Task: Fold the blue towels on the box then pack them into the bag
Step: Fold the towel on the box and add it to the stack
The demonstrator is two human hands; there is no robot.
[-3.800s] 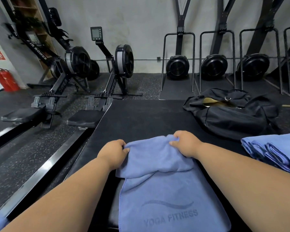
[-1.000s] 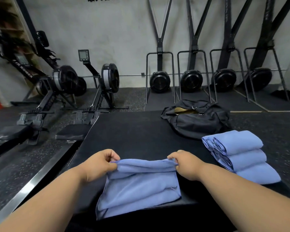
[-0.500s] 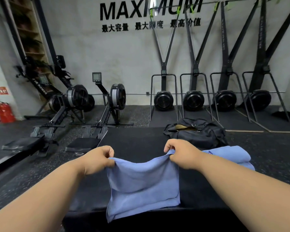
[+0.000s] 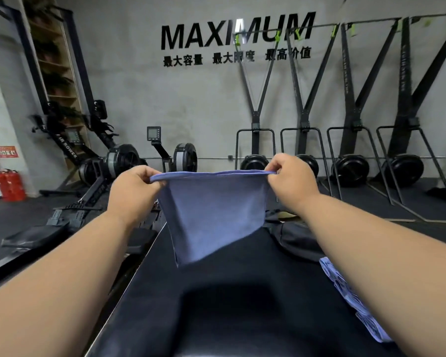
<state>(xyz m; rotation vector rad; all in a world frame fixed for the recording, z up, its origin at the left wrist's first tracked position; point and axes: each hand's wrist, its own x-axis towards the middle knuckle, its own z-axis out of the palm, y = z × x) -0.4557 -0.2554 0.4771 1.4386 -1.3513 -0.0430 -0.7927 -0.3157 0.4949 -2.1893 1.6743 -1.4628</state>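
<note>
A folded blue towel (image 4: 211,215) hangs in the air above the black box (image 4: 237,292). My left hand (image 4: 133,194) pinches its upper left corner and my right hand (image 4: 291,182) pinches its upper right corner, so the top edge is stretched level between them. The towel's lower end dangles just above the box top. The black bag (image 4: 294,240) lies on the box behind my right forearm, mostly hidden. A stack of folded blue towels (image 4: 350,297) shows at the right, partly covered by my right arm.
Rowing machines (image 4: 119,171) stand on the floor to the left of the box. Ski trainers (image 4: 350,166) line the back wall under the lettering. Red fire extinguishers (image 4: 9,185) sit at the far left. The box's left edge runs beside a rower seat (image 4: 34,237).
Both hands have lifted the towel off the box top, from lying flat to hanging in the air at about chest height. The view has tilted up.
</note>
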